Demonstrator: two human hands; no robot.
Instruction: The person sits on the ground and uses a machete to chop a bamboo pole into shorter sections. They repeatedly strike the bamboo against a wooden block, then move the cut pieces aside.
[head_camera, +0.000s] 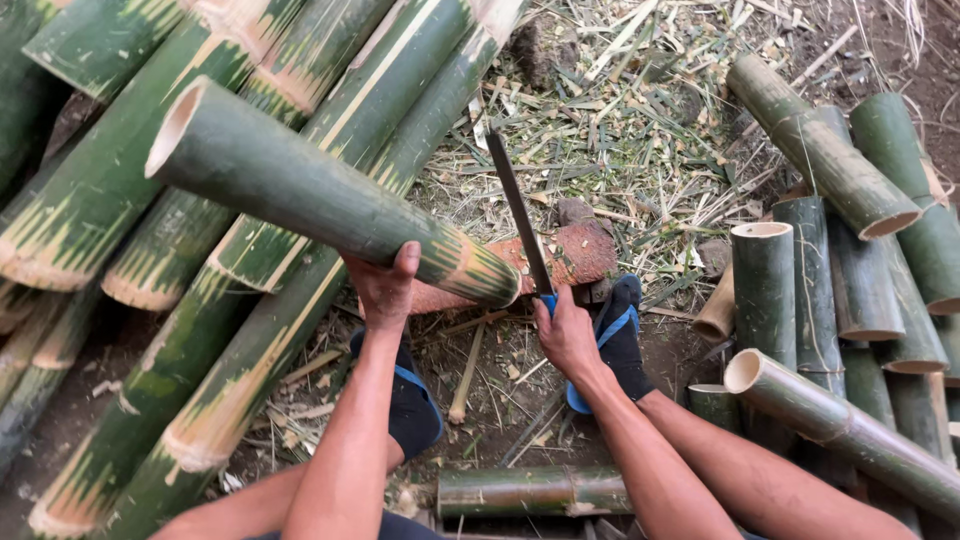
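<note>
Bare dark earth littered with pale bamboo shavings and dry splinters (640, 130) makes up the ground, and at its middle lies a reddish-brown wooden chopping block (570, 255), which I take as my landmark. Above and to the left of that block, a thick green bamboo culm section with a hollow pale-rimmed end (300, 185) is held up at a slant, its lower cut end hanging just over the block's left edge. The person's left hand (385, 285) is closed around the culm from below near that lower end, thumb hooked up over the wall. Right of it, the right hand (565, 335) is clenched on the blue grip of a long dark flat-bladed machete (520, 215), whose blade rises across the block, its edge close beside the culm's cut end. Below the block, two feet in black socks and blue-strapped sandals (620, 335) rest on the soil. Left of the block lies a stack of long green bamboo poles with shaved yellowish ends (130, 200); right of it stands a pile of short cut green bamboo tubes (830, 250), some tied with thin strips. The culm looks stiff, fairly heavy and smooth-skinned, so it could slip; a grasp near the lower end, clear of the blade, seems the steadiest hold.
</note>
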